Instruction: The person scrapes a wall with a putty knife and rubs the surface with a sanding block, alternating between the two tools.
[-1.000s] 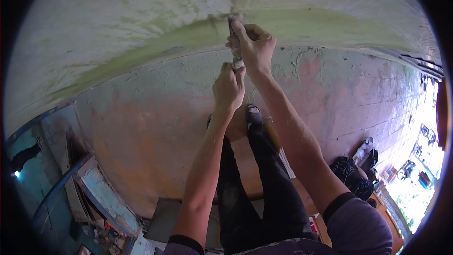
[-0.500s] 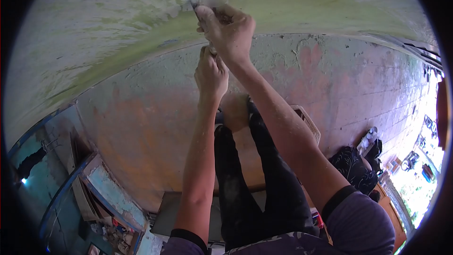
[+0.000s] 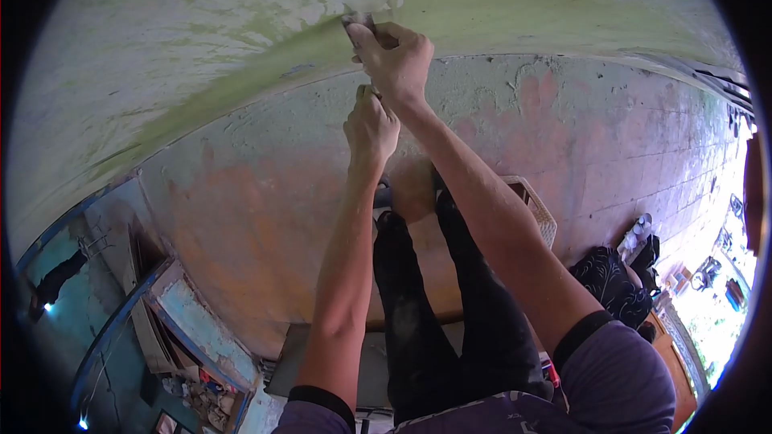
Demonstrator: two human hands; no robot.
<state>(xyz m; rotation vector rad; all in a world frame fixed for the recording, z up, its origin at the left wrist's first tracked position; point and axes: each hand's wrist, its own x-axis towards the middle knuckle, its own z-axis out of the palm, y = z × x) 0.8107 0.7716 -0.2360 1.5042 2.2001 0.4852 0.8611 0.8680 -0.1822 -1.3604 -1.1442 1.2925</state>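
Overhead, my right hand (image 3: 402, 60) is closed on a scraper (image 3: 359, 21). Its dark flat blade meets the pale green, patchily stripped surface (image 3: 466, 12). Just below, my left hand (image 3: 372, 124) is closed around the lower end of the same tool; fingers cover most of the handle. A whitish blur hangs beside the blade, and bare whitish patches spread through the green paint on the left.
Below the seam stands a worn wall (image 3: 265, 193) with pink and orange patches. A light woven-looking basket (image 3: 540, 213) is beyond my right forearm. Dark patterned cloth (image 3: 615, 277) lies at right. At lower left is a blue-edged frame (image 3: 165, 273) near cluttered shelves.
The scraper blade has shifted slightly right and down in view, with both hands still on the tool. The whole view has moved a little as well.
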